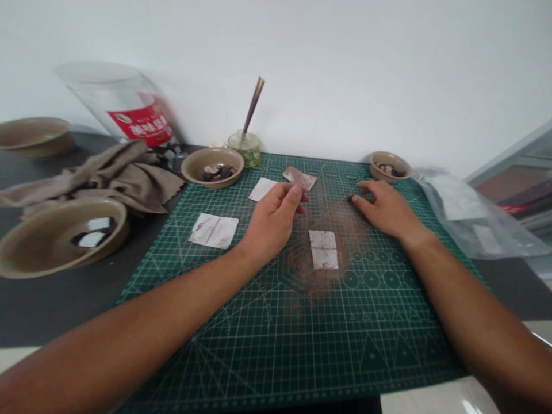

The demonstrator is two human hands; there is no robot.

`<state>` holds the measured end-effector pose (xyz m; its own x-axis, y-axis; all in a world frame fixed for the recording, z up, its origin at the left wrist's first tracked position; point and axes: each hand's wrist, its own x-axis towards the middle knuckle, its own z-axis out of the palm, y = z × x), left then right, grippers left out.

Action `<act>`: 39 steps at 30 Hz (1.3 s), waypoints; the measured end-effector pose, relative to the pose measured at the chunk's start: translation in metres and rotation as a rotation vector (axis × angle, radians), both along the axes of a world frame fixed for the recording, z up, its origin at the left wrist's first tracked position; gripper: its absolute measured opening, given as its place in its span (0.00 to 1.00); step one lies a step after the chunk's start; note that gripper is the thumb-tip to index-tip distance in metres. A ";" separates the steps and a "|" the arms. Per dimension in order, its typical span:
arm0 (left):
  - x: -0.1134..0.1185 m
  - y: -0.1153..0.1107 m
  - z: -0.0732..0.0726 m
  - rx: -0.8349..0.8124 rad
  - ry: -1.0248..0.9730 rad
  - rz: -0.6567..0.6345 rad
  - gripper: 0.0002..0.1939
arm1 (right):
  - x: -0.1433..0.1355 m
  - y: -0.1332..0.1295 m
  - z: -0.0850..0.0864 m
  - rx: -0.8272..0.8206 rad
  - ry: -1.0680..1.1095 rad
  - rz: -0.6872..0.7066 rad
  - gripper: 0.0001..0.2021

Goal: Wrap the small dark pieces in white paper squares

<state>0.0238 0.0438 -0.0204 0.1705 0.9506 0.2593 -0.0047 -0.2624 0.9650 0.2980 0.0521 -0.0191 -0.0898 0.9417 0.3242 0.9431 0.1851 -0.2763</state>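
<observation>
While both hands are over the cutting mat (276, 356), work appears to be part-way through: brown powder (302, 279) lies about the middle, and three white squares carry brown marks, one before the hands (323, 259), one at left (219, 233) and one beyond the left hand (273, 221). Dark pieces remain in the left bowl (192, 174) and right bowl (383, 174), suggesting more to handle. The left hand's thumb is pressed to its curled fingers; no held item can be made out. At the right hand (386, 210), a small dark piece (350, 196) sits at the thumb tip; whether gripped or merely touched cannot be told. The two hands are apart. Cloth (116, 172) crowds the left edge, a plastic bag (457, 201) overlaps the right; the near half offers open room.
</observation>
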 end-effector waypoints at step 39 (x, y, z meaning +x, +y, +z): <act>0.004 -0.026 0.009 -0.266 -0.336 -0.466 0.20 | -0.069 -0.052 0.016 -0.110 0.926 0.515 0.13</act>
